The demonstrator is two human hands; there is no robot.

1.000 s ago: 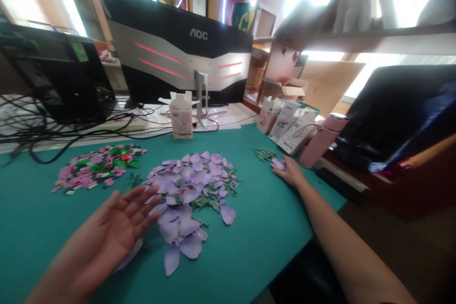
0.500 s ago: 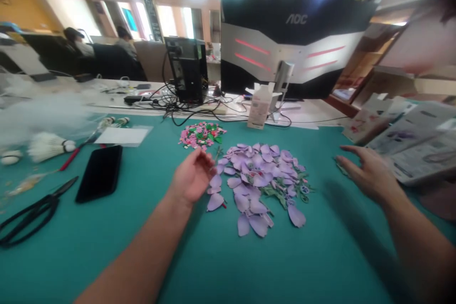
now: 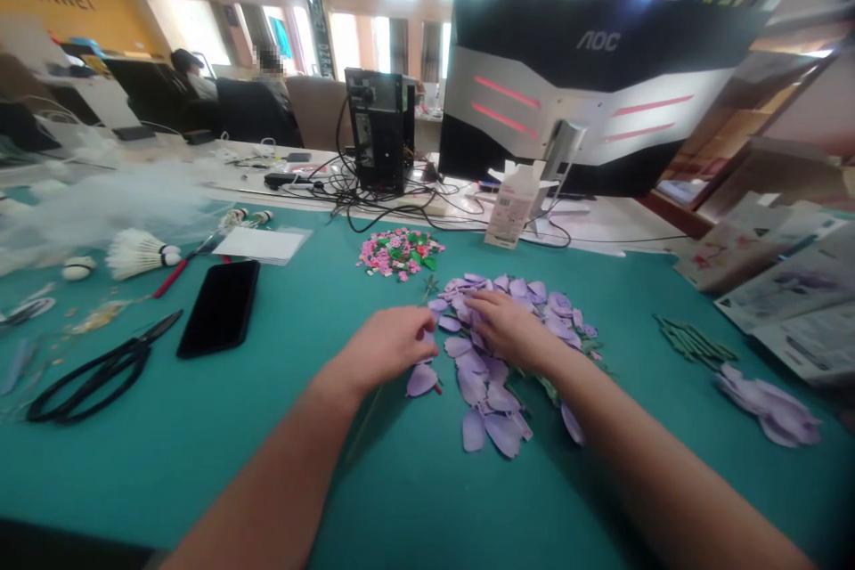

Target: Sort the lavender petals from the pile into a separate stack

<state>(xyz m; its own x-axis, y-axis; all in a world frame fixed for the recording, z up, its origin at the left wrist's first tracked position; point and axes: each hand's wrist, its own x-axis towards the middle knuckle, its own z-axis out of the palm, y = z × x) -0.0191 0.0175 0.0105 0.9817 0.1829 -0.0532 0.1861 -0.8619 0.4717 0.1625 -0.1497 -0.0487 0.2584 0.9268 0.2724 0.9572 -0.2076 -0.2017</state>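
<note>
My left hand (image 3: 394, 340) is closed, its fingers curled at the left edge of a heap of lilac petal pieces (image 3: 500, 396). A thin green stem with a star-shaped tip (image 3: 430, 285) shows beyond these fingers, and a faint line continues below the hand; the grip itself is hidden. My right hand (image 3: 511, 329) reaches over the heap, thumb and fingers apart, fingertips touching the petals. Far right, green stem pieces (image 3: 695, 341) lie beside a stack of lilac petals (image 3: 768, 405).
Small pink and green pieces (image 3: 399, 252) form a pile behind the heap. At left lie a black phone (image 3: 220, 307), black scissors (image 3: 100, 374) and a shuttlecock (image 3: 142, 255). Printed boxes (image 3: 788, 285) stand at right, a monitor (image 3: 588, 98) and a computer case (image 3: 378, 129) at the back.
My right hand has moved left from the far right onto the lilac heap, uncovering the green stems and petal stack. My left hand has turned palm down and closed. The view has shifted left.
</note>
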